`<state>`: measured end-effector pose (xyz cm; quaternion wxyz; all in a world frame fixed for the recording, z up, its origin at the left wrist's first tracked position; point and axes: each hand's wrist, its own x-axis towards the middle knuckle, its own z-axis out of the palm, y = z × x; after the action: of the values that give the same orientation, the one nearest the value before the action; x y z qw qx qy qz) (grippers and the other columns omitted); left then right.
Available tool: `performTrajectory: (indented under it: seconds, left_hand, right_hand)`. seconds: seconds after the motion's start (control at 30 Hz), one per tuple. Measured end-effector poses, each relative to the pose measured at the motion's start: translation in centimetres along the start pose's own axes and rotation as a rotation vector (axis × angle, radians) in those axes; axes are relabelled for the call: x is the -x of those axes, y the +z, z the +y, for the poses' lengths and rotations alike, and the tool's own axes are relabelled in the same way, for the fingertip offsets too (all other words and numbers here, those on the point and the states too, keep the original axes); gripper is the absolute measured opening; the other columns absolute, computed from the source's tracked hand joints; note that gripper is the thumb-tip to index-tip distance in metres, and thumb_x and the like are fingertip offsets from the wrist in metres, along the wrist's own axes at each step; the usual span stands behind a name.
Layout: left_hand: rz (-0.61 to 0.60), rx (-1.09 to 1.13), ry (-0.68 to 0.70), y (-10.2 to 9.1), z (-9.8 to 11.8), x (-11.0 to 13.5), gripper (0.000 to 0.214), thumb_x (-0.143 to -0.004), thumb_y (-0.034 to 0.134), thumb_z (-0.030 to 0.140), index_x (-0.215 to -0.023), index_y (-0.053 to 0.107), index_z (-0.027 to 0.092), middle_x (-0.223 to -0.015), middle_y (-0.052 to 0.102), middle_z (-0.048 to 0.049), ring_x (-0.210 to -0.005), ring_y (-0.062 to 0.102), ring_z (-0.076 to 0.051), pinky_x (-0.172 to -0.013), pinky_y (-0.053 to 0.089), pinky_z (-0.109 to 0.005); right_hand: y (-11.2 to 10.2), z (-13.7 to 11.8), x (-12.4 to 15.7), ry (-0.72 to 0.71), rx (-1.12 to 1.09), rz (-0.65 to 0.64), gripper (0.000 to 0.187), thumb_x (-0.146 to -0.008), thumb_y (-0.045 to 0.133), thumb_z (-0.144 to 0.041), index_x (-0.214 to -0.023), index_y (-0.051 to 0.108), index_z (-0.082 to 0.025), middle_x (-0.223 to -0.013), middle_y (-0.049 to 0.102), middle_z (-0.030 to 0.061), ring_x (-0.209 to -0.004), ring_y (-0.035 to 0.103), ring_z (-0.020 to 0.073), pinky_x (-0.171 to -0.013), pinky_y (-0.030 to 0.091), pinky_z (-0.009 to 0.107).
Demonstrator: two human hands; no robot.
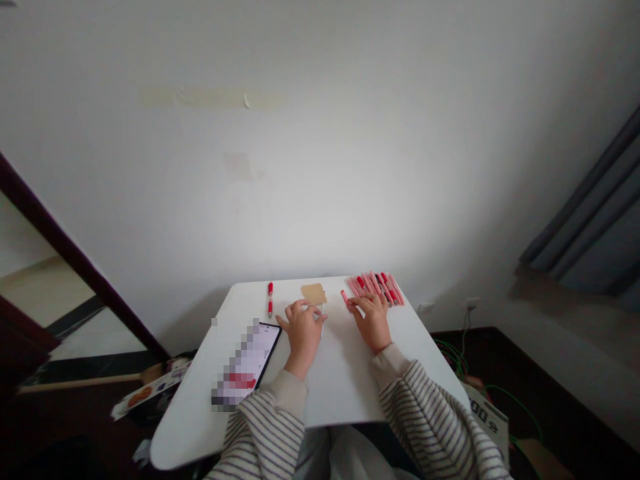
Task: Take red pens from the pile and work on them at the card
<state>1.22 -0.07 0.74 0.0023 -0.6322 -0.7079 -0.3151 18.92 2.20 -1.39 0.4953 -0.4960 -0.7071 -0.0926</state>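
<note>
My left hand (303,328) is above the middle of the white table (345,380), thumb and fingertips pinched on a thin pale piece (324,309) whose kind I cannot make out. A short pink-red pen part (345,297) is gripped between the thumb and fingers of my right hand (373,321). Just beyond that hand lies a pile of pink and red pens (395,291), partly covered by its fingers. Past my left fingertips rests a flat tan piece (313,292). To the left, a red pen (271,307) with a clear middle lies pointing away from me.
A phone (253,367) with a lit, partly blurred screen lies at the table's left, near my left forearm. Behind the table stands a pale wall (320,167). Green cables (453,353) and a printed box (487,417) are on the floor to the right.
</note>
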Motion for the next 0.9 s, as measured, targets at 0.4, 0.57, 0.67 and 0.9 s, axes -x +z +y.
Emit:
performTrajectory:
  seconds: [0.4,0.57,0.67,0.9]
  left_hand:
    - [-0.017,-0.094,0.017,0.44,-0.11,0.13,0.011,-0.076,0.066,0.034,-0.073,0.071,0.025,-0.114,0.061,-0.0047,-0.116,0.043,-0.029,-0.106,0.018,-0.07]
    - [0.002,-0.093,0.012,0.51,-0.1,0.11,0.012,-0.077,0.063,0.029,-0.072,0.072,0.024,-0.114,0.062,-0.0052,-0.116,0.044,-0.028,-0.107,0.019,-0.069]
    - [0.008,-0.078,0.007,0.45,-0.04,0.07,0.012,-0.077,0.063,0.028,-0.07,0.072,0.024,-0.114,0.063,-0.0048,-0.117,0.045,-0.028,-0.107,0.019,-0.069]
    - [0.028,-0.032,-0.004,-0.05,0.41,0.03,0.011,-0.078,0.063,0.028,-0.074,0.073,0.024,-0.117,0.065,-0.0039,-0.118,0.047,-0.028,-0.108,0.021,-0.068]
  right_hand:
    - [-0.57,-0.58,-0.09,-0.069,0.11,-0.159,0.01,-0.083,0.071,-0.025,-0.085,0.075,-0.034,-0.093,0.07,-0.0015,-0.107,0.048,0.0221,-0.107,0.015,0.048]
    - [-0.44,-0.7,-0.05,-0.067,0.153,-0.24,0.013,-0.08,0.075,-0.026,-0.083,0.076,-0.039,-0.092,0.068,-0.0011,-0.108,0.046,0.0237,-0.109,0.011,0.052]
    - [-0.43,-0.69,-0.06,-0.06,0.159,-0.271,0.015,-0.081,0.073,-0.027,-0.086,0.076,-0.041,-0.088,0.07,-0.0018,-0.107,0.048,0.0233,-0.109,0.008,0.055]
    - [-0.57,-0.89,-0.04,-0.066,0.178,-0.326,0.016,-0.085,0.069,-0.029,-0.095,0.074,-0.041,-0.094,0.073,-0.0038,-0.111,0.049,0.0247,-0.11,0.006,0.059]
